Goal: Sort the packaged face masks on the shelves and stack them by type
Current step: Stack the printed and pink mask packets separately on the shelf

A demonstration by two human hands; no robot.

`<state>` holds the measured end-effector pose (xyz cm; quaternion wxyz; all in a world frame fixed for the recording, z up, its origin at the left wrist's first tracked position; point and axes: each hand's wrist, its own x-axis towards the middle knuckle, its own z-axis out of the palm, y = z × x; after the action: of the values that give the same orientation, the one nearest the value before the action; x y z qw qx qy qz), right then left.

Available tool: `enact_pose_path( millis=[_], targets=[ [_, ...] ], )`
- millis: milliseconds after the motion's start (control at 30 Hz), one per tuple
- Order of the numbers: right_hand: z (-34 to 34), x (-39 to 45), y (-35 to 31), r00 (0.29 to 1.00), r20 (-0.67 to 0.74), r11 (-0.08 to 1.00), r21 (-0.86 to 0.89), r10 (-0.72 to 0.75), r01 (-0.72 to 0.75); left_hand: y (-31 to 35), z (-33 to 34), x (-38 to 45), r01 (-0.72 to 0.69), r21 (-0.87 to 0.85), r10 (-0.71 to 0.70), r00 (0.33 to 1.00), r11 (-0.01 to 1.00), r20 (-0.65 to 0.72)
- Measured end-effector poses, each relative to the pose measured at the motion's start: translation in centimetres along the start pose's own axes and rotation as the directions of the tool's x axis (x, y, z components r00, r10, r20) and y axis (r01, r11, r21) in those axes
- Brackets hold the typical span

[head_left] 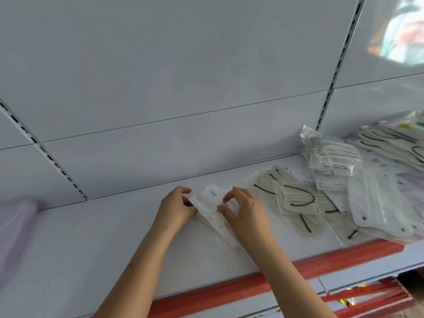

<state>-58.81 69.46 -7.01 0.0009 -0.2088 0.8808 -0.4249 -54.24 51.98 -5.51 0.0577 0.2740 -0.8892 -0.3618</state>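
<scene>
At frame centre, left hand [177, 208] and right hand [246, 210] pinch a white packaged mask [212, 208] with curled fingers; its long axis runs upper left to lower right on the shelf [91, 237].

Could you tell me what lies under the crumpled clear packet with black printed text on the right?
The crumpled clear packet with black printed text rests on flat white packaged masks beside beige packaged masks with black ear loops. What lies deeper is covered.
</scene>
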Motion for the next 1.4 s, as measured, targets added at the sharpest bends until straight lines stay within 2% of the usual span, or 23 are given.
enact_pose_path(
  millis=[100,167,233,333,400,433,467,500,533,567,600,633,700,767,833,900,1000,1100,1133,1200,1233,1333,1400],
  targets=[
    [-0.3,-0.3,0.2,0.997,0.065,0.986,-0.164,0.036,-0.025,0.1,-0.4,-0.3,-0.051,-0.069,0.049,0.998,0.996,-0.037],
    [-0.7,-0.3,0.2,0.993,0.082,0.965,-0.254,0.09,-0.067,0.5,-0.8,-0.6,-0.013,-0.279,0.008,1.0,0.96,-0.02],
    [-1.0,-0.1,0.1,0.989,0.079,0.958,-0.269,0.128,-0.102,1.1,-1.1,-0.9,0.04,-0.532,-0.001,0.997,0.846,0.073],
    [-2.0,0.4,0.0,0.978,0.092,0.98,-0.089,0.187,-0.179,2.6,-1.3,-1.1,0.149,-0.745,0.029,0.975,0.65,0.22],
    [-2.9,0.5,0.1,0.973,0.087,0.969,0.103,0.215,-0.223,3.3,-1.1,-0.8,0.157,-0.818,0.055,0.973,0.554,0.224],
    [-3.4,0.4,0.2,0.974,0.062,0.958,0.178,0.218,-0.226,3.4,-0.8,-0.3,0.126,-0.81,0.05,0.981,0.573,0.188],
    [-3.7,0.3,0.5,0.977,0.02,0.954,0.213,0.212,-0.211,3.1,-0.4,0.4,0.046,-0.704,0.051,0.992,0.708,0.116],
    [-4.1,0.1,0.7,0.979,-0.022,0.958,0.211,0.205,-0.196,2.9,-0.1,1.3,-0.061,-0.445,0.095,0.994,0.894,0.056],
    [-4.3,-0.1,1.1,0.979,-0.043,0.965,0.184,0.197,-0.186,2.7,0.2,2.0,-0.154,-0.114,0.163,0.984,0.981,0.067],
    [-4.4,-0.3,1.3,0.982,-0.051,0.973,0.148,0.184,-0.175,2.5,0.6,2.6,-0.211,0.15,0.193,0.973,0.966,0.13],
    [-4.4,-0.5,1.5,0.984,-0.045,0.979,0.119,0.171,-0.164,2.7,0.8,2.8,-0.226,0.296,0.17,0.964,0.928,0.203],
    [-4.3,-0.5,1.7,0.987,-0.032,0.983,0.105,0.158,-0.153,3.1,0.8,3.0,-0.221,0.339,0.138,0.958,0.915,0.251],
    [-4.1,-0.5,2.3,0.99,0.012,0.981,0.13,0.142,-0.142,3.9,0.9,3.1,-0.213,0.26,0.136,0.949,0.942,0.285],
    [-4.0,-0.6,2.5,0.991,0.044,0.972,0.196,0.125,-0.131,4.5,1.0,2.9,-0.221,0.109,0.186,0.947,0.969,0.263],
    [-4.0,-0.9,2.5,0.994,0.047,0.966,0.237,0.099,-0.107,4.3,1.0,2.5,-0.142,-0.152,0.179,0.948,0.978,0.262],
    [-4.4,-1.0,2.3,0.994,0.05,0.957,0.272,0.095,-0.105,4.0,0.8,1.7,-0.003,-0.409,0.156,0.927,0.913,0.341],
    [-5.6,-1.0,1.3,0.996,0.07,0.961,0.264,0.063,-0.079,4.1,-0.1,0.2,0.074,-0.607,0.194,0.911,0.791,0.364],
    [-7.0,-0.6,-0.3,0.99,0.04,0.991,-0.001,-0.133,0.133,3.9,-1.8,-0.4,0.1,-0.783,0.242,0.92,0.614,0.307],
    [-7.5,-0.3,-0.9,0.977,0.058,0.972,-0.103,-0.205,0.21,3.6,-2.5,-0.5,0.035,-0.803,0.285,0.925,0.595,0.252],
    [-8.1,0.7,-1.8,0.942,0.12,0.909,-0.25,-0.313,0.334,3.5,-3.6,-0.8,-0.185,-0.713,0.411,0.898,0.676,0.157],
    [-8.2,1.1,-2.1,0.922,0.173,0.876,-0.291,-0.346,0.384,3.5,-3.7,-1.0,-0.251,-0.644,0.444,0.882,0.723,0.155],
    [-8.1,1.4,-2.6,0.881,0.331,0.828,-0.34,-0.339,0.446,3.9,-2.9,-1.9,-0.294,-0.395,0.413,0.872,0.871,0.264],
    [-8.2,0.9,-1.5,0.884,0.366,0.825,-0.372,-0.291,0.426,3.1,-1.7,-2.1,-0.348,-0.212,0.398,0.873,0.913,0.28]
  ],
)
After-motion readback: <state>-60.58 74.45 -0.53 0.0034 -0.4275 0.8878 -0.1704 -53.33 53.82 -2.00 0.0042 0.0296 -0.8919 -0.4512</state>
